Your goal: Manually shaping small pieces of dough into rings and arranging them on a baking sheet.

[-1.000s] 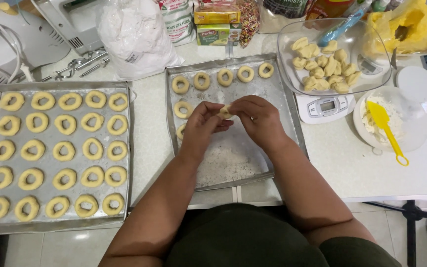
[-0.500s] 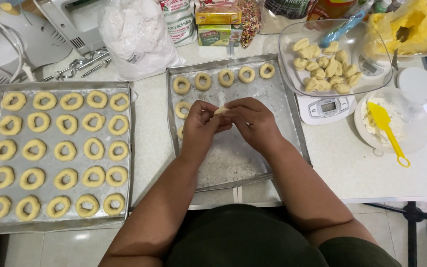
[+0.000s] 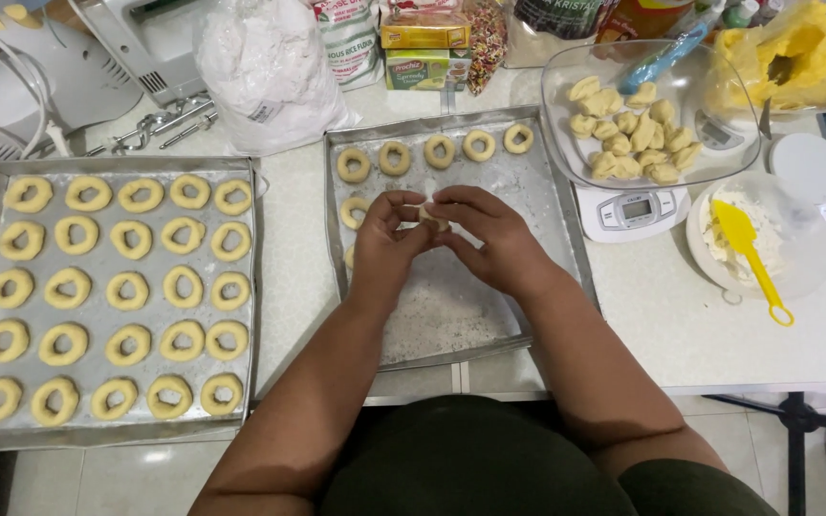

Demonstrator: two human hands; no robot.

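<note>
— Both hands meet over the middle baking tray [image 3: 547,229]: left hand [image 3: 384,239] and right hand [image 3: 489,239] pinch a small dough piece [image 3: 429,218] between fingertips.

— Gentle, even pressure should keep the ring round.

— Around them: a full tray of dough rings [image 3: 112,287], a bowl of dough lumps [image 3: 628,124], a white tiled tabletop [image 3: 662,315].

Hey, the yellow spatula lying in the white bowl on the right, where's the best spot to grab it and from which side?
Likely by the yellow spatula's thin handle end, coming from the near, table-edge side. Its broad blade lies in the white mix inside the white bowl, while the handle juts out over the rim toward the table edge, free and bare. A pinch there should lift it without touching the mix.
</note>
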